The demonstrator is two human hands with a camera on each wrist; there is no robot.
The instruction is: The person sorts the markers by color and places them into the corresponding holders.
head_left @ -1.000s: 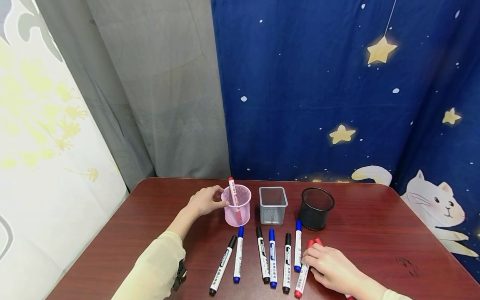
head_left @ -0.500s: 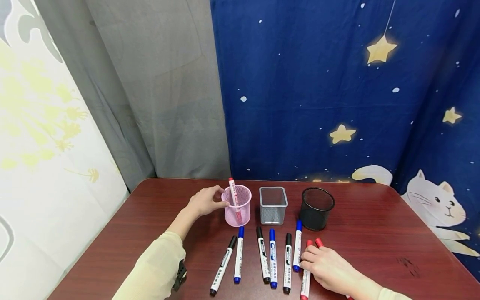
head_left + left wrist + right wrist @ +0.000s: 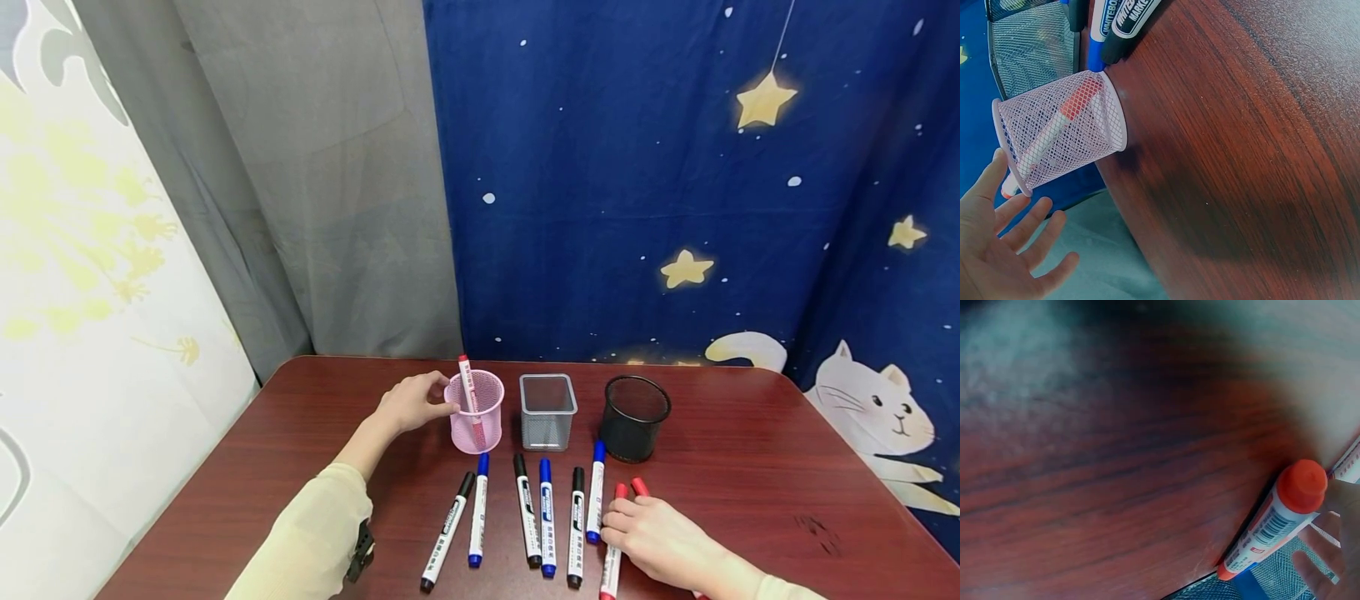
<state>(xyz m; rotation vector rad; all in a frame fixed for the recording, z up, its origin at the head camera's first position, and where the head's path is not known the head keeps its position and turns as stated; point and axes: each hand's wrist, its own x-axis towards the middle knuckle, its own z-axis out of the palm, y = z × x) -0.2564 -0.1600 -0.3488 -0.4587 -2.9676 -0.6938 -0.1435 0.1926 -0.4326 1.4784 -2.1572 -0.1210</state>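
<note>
In the head view my left hand [image 3: 414, 402] is at the left side of a pink mesh pen cup [image 3: 489, 427], thumb and fingertips touching its rim; the left wrist view shows those fingers spread. One red whiteboard marker [image 3: 468, 385] leans inside that cup. My right hand [image 3: 660, 533] lies low over the table, its fingers curled onto a red-capped marker [image 3: 612, 571]. Beneath the same hand runs a second red marker [image 3: 1266, 531], large in the right wrist view; in the head view its middle is hidden by the hand.
A grey square mesh cup [image 3: 547, 417] and a black round mesh cup [image 3: 632, 425] stand right of the pink one. Several black and blue markers, including a blue one [image 3: 478, 517] and a black one [image 3: 576, 525], lie in front on the dark red table [image 3: 750, 433].
The red marker under my right fingers has shifted a little right and toward me, turning more upright in view. My left hand and the pink cup look unmoved.
</note>
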